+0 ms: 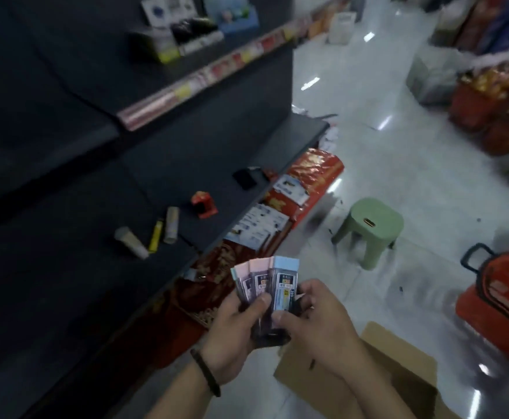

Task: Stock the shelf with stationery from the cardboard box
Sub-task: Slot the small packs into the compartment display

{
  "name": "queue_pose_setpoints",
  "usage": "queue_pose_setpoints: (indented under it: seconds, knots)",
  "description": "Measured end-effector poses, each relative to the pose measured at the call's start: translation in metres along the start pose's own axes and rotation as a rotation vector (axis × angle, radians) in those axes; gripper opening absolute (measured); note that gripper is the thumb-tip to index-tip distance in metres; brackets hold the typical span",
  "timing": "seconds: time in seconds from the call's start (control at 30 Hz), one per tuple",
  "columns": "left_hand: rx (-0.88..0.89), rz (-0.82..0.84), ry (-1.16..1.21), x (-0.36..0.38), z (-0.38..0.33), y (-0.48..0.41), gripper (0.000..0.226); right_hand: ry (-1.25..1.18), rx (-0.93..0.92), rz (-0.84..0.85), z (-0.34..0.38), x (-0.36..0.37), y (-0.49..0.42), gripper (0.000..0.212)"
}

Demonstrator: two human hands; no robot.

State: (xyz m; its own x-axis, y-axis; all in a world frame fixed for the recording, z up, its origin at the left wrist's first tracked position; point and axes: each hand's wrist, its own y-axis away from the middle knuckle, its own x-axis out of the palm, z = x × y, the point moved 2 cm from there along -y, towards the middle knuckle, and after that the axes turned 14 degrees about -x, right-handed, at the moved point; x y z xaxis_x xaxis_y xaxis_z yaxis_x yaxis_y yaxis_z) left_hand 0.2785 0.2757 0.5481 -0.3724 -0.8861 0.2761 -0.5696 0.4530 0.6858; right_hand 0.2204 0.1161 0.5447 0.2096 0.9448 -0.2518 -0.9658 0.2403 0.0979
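**Ana:** Where are the stationery packs (286, 276)?

**Ben:** The person holds them in both hands, low in the middle of the view. They are spread out like a fan. One has a blue top and the ones beside it have pink tops.

**Ana:** What do the hands do?

**Ben:** The left hand (235, 331) is curled around the bunch from below, and its thumb presses on the front. The right hand (316, 322) grips the blue-topped pack, with its thumb on the front too. A dark bracelet (206, 371) sits on the left wrist.

**Ana:** And the cardboard box (407, 367)?

**Ben:** It lies on the floor (398, 161), just under the right arm. The view does not show what is inside.

**Ana:** Where is the shelf (80, 267)?

**Ben:** It is dark, and it is to the left of the hands. The packs are near its front edge but not on it. Two pale tubes (171, 225) lie on it with a yellow stick (156, 235) between them. A small red thing (204, 204) stands farther along, then a black thing (245, 177). They are too blurry to name.

**Ana:** What is higher up?

**Ben:** An upper shelf (126, 71) with red and yellow price tags (186, 86) on its edge, and some boxes at the far end.

**Ana:** And on the floor?

**Ben:** Red boxes (310, 176) with white cards (256, 225) on top sit below the shelf. A green stool (371, 228) stands beyond the hands. A red basket (507, 300) is at the right.
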Motion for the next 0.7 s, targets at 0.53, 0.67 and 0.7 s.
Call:
queue_pose_setpoints:
  seconds: [0.53, 0.67, 0.7]
  knots:
    - [0.440, -0.402, 0.253, -0.356, 0.036, 0.369, 0.045, -0.186, -0.453, 0.588, 0.250, 0.407, 0.117, 0.088]
    - [0.535, -0.494, 0.324, -0.418, 0.039, 0.430, 0.049, -0.182, -0.587, 0.737, 0.304, 0.485, 0.129, 0.111]
    - [0.557, -0.518, 0.345, -0.433, 0.040, 0.441, 0.049, -0.181, -0.619, 0.778, 0.317, 0.503, 0.132, 0.112]
